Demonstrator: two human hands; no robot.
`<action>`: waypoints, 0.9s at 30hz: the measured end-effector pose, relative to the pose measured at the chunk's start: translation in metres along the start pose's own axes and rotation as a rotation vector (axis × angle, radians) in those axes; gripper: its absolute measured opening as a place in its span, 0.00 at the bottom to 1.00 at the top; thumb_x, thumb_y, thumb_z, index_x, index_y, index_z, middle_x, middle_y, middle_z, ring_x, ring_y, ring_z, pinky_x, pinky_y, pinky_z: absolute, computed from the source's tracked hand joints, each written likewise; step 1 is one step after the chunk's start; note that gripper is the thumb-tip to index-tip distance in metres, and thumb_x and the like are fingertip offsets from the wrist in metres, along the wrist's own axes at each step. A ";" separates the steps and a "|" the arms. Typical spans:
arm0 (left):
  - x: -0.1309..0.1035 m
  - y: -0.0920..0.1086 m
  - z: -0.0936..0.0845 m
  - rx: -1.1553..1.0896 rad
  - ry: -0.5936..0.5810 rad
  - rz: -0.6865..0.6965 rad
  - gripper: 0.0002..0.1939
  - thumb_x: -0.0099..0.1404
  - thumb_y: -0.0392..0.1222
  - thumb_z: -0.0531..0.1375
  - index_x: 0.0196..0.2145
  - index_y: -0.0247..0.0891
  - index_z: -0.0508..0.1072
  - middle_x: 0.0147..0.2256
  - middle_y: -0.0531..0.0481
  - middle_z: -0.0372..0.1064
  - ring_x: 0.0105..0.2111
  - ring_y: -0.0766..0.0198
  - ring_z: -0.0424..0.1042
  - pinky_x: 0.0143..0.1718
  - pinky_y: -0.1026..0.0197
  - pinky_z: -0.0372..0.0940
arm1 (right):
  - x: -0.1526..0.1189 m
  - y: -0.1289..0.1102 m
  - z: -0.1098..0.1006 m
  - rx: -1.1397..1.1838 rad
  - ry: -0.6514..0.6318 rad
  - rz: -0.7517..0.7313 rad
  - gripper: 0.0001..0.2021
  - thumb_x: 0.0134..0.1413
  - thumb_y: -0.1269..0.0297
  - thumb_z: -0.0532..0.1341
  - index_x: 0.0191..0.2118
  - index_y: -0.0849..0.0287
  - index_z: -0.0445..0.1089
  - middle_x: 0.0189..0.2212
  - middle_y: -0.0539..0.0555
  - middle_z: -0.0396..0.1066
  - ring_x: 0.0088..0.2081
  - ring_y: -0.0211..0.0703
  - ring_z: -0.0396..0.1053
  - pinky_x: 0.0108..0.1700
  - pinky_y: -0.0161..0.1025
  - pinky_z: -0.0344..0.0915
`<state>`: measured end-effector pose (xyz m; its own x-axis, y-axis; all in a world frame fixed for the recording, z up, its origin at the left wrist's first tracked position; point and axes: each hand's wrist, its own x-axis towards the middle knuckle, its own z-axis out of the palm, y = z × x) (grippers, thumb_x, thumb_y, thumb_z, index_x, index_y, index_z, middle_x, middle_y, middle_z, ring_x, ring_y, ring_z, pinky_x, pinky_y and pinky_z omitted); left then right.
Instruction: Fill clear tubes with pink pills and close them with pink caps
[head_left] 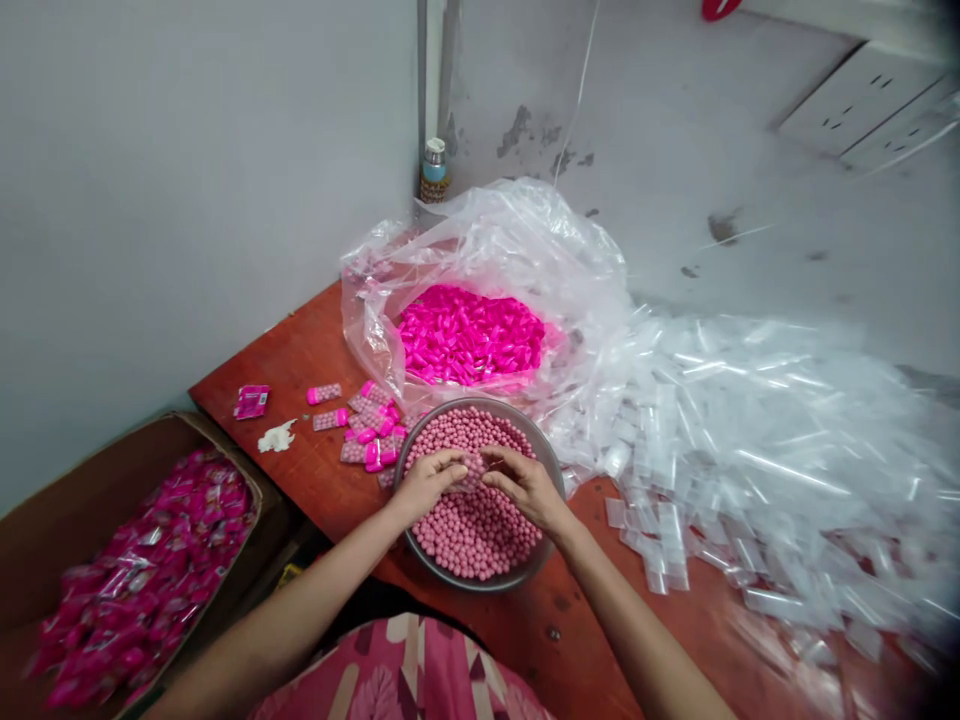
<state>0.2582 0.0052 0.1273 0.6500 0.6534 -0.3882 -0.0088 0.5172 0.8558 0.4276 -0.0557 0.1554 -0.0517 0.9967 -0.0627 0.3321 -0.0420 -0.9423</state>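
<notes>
A round metal bowl (pixel 556 470) of small pink balls stands in front of me on the red-brown table. Over it, my left hand (pixel 429 484) and my right hand (pixel 531 488) meet, thumbs and fingers closed from either side on a small clear plastic container (pixel 471 471). Pink balls show through its wall; its outline is partly hidden by my fingers. Left of the bowl lie several filled clear containers (pixel 367 422) with bright pink caps. Behind the bowl, a large clear plastic bag (pixel 517 230) lies open around a heap of loose pink caps (pixel 472 335).
Many clear plastic containers (pixel 667 530) are heaped across the right of the table (pixel 300 340). At lower left, a cardboard box (pixel 82 470) holds pink packets. A pink packet (pixel 251 401) and crumpled white scrap (pixel 277 436) lie near the left edge. A bottle (pixel 434 165) stands in the corner.
</notes>
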 end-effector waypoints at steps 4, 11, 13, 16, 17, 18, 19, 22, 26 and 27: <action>-0.001 0.010 0.003 0.191 -0.034 0.112 0.15 0.54 0.41 0.57 0.41 0.36 0.71 0.38 0.47 0.71 0.38 0.59 0.69 0.43 0.56 0.62 | 0.000 -0.017 -0.013 -0.238 -0.111 -0.149 0.10 0.54 0.65 0.53 0.43 0.54 0.65 0.38 0.54 0.68 0.41 0.41 0.65 0.43 0.39 0.61; -0.004 0.020 -0.003 0.472 -0.006 0.214 0.15 0.53 0.41 0.58 0.40 0.39 0.73 0.38 0.48 0.72 0.39 0.59 0.68 0.44 0.59 0.60 | -0.011 -0.007 -0.010 -0.242 0.002 -0.010 0.05 0.51 0.62 0.56 0.33 0.56 0.65 0.25 0.49 0.67 0.26 0.37 0.64 0.28 0.32 0.60; -0.002 0.019 -0.011 0.466 0.052 0.211 0.14 0.55 0.42 0.57 0.40 0.39 0.72 0.38 0.48 0.71 0.39 0.59 0.68 0.43 0.59 0.60 | -0.005 0.005 -0.014 -0.260 0.021 0.053 0.07 0.50 0.60 0.57 0.34 0.56 0.66 0.25 0.49 0.68 0.26 0.37 0.65 0.28 0.33 0.61; 0.000 0.015 -0.022 0.325 0.074 0.127 0.16 0.57 0.45 0.55 0.41 0.38 0.70 0.38 0.47 0.71 0.37 0.60 0.69 0.39 0.59 0.63 | 0.026 0.023 -0.027 -0.383 0.115 0.100 0.11 0.50 0.59 0.56 0.38 0.57 0.68 0.32 0.52 0.71 0.32 0.41 0.68 0.34 0.36 0.62; 0.001 0.014 -0.025 0.262 0.074 0.090 0.17 0.57 0.47 0.54 0.42 0.38 0.70 0.38 0.47 0.70 0.36 0.61 0.69 0.38 0.60 0.64 | 0.042 0.030 -0.033 -0.445 0.178 0.119 0.12 0.51 0.59 0.55 0.39 0.57 0.68 0.33 0.53 0.71 0.34 0.42 0.68 0.35 0.36 0.62; 0.001 0.013 -0.026 0.204 0.074 0.055 0.17 0.57 0.48 0.54 0.42 0.38 0.69 0.37 0.47 0.70 0.34 0.61 0.69 0.36 0.60 0.65 | 0.060 0.036 -0.039 -0.508 0.237 0.140 0.12 0.52 0.60 0.53 0.39 0.58 0.68 0.33 0.53 0.71 0.34 0.42 0.68 0.36 0.36 0.62; 0.002 0.013 -0.027 0.160 0.079 0.030 0.18 0.57 0.49 0.54 0.41 0.37 0.69 0.37 0.47 0.70 0.34 0.62 0.69 0.35 0.61 0.65 | 0.079 0.042 -0.045 -0.576 0.297 0.169 0.12 0.53 0.61 0.52 0.39 0.59 0.68 0.33 0.54 0.72 0.34 0.42 0.68 0.36 0.36 0.62; 0.003 0.014 -0.029 0.103 0.107 0.002 0.18 0.55 0.50 0.56 0.40 0.37 0.70 0.36 0.47 0.70 0.34 0.62 0.69 0.35 0.62 0.65 | 0.137 0.061 -0.058 -0.676 0.378 0.231 0.11 0.52 0.64 0.52 0.39 0.60 0.68 0.34 0.57 0.71 0.35 0.43 0.68 0.38 0.37 0.61; 0.006 0.014 -0.035 0.065 0.123 -0.017 0.18 0.55 0.49 0.57 0.41 0.38 0.70 0.38 0.47 0.70 0.36 0.60 0.68 0.36 0.61 0.65 | 0.194 0.083 -0.063 -0.768 0.447 0.319 0.12 0.52 0.66 0.51 0.40 0.63 0.67 0.34 0.61 0.70 0.36 0.46 0.68 0.38 0.38 0.60; 0.007 0.014 -0.037 0.055 0.128 -0.023 0.18 0.55 0.49 0.57 0.41 0.38 0.70 0.38 0.47 0.70 0.36 0.60 0.68 0.37 0.61 0.65 | 0.203 0.087 -0.063 -0.788 0.466 0.340 0.13 0.53 0.65 0.51 0.41 0.63 0.67 0.35 0.62 0.70 0.37 0.46 0.68 0.38 0.39 0.59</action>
<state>0.2348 0.0375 0.1237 0.5473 0.7088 -0.4450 0.0488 0.5037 0.8625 0.5051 0.1475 0.0816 0.4846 0.8747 0.0053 0.8038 -0.4429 -0.3971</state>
